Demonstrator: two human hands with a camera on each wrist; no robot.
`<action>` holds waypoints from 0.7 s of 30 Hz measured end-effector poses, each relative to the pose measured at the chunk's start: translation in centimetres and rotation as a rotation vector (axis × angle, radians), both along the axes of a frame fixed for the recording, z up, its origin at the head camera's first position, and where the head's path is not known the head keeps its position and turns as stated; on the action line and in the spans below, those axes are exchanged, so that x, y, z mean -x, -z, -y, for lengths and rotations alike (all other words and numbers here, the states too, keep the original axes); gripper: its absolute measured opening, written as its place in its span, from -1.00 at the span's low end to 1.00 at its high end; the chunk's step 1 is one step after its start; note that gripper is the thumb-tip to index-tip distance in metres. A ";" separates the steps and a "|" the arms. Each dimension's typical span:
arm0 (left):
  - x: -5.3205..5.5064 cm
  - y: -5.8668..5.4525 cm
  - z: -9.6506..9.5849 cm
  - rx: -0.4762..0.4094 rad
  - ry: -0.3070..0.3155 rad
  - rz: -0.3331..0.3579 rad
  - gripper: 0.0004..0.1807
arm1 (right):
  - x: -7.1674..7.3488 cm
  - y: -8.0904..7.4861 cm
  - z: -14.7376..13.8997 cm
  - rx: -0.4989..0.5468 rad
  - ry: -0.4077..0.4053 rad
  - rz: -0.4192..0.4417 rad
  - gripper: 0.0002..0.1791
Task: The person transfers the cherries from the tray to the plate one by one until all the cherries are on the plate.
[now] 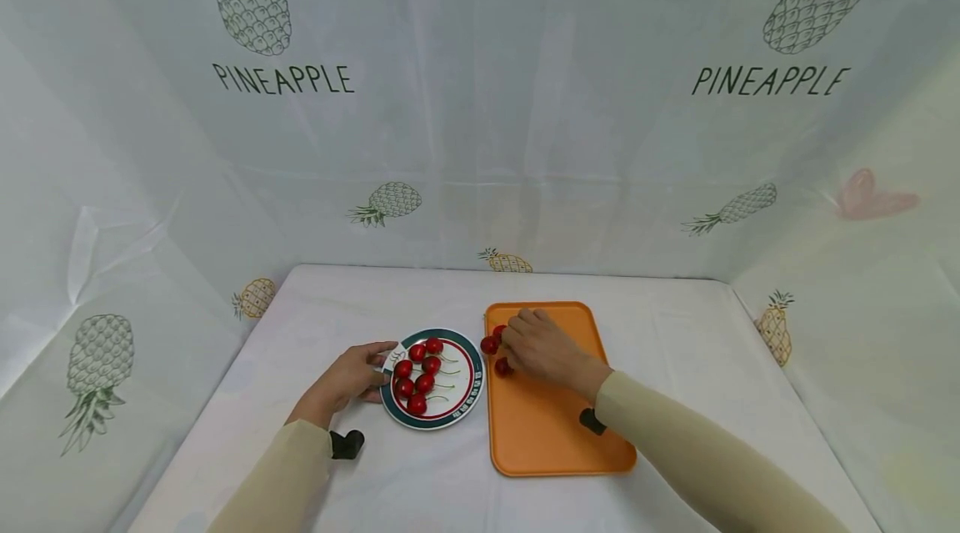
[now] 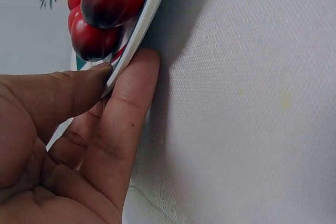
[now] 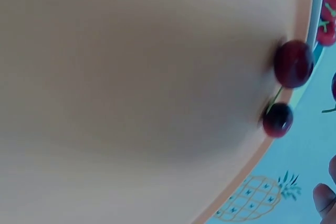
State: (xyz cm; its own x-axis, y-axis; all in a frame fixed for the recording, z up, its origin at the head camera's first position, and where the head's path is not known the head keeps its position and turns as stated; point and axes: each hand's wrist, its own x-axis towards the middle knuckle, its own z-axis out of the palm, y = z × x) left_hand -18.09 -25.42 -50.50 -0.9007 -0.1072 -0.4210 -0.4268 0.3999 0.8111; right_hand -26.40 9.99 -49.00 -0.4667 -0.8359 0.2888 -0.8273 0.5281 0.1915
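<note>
Six cherries (image 1: pixel 422 374) lie on the round plate (image 1: pixel 472 383), just left of the orange tray (image 1: pixel 555 433). The left hand (image 1: pixel 352 379) pinches the plate's rim. The right hand (image 1: pixel 543 347) rests curled on the tray among loose cherries (image 1: pixel 490 344); its grip cannot be told.

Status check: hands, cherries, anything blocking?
Left hand pinching plate rim. Right hand on tray, touching cherries; grip unclear. Nothing blocking.
</note>
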 end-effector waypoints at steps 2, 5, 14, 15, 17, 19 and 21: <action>0.0 0.0 0.0 0.003 0.008 -0.002 -0.26 | -0.2 -0.1 0.7 -0.011 -0.006 0.000 -0.87; 0.0 0.0 0.0 -0.006 0.004 -0.005 -0.26 | -0.6 -0.1 1.8 -0.009 -0.016 0.003 -0.86; 0.0 0.0 0.0 -0.005 0.009 -0.011 -0.27 | -2.6 0.7 5.7 0.054 0.079 -0.033 -0.81; 0.0 0.0 0.0 -0.007 0.005 -0.011 -0.27 | -2.8 0.7 6.2 0.065 0.111 -0.016 -0.80; -0.1 0.0 0.0 -0.009 0.003 -0.011 -0.27 | -3.1 0.7 7.2 0.082 0.180 0.008 -0.78; -0.1 0.0 0.0 -0.005 0.007 -0.013 -0.27 | -3.4 0.7 8.1 0.085 0.245 0.042 -0.77; -0.1 0.1 0.0 -0.003 0.008 -0.016 -0.27 | -3.6 0.7 8.8 0.065 0.302 0.073 -0.76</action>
State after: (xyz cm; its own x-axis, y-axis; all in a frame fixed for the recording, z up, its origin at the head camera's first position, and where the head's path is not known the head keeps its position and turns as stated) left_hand -17.97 -25.44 -50.56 -0.9082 -0.0990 -0.4067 -0.4105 0.4009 0.8190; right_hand -22.79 1.22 -49.66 -0.7122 -0.6376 0.2935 -0.6418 0.7609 0.0954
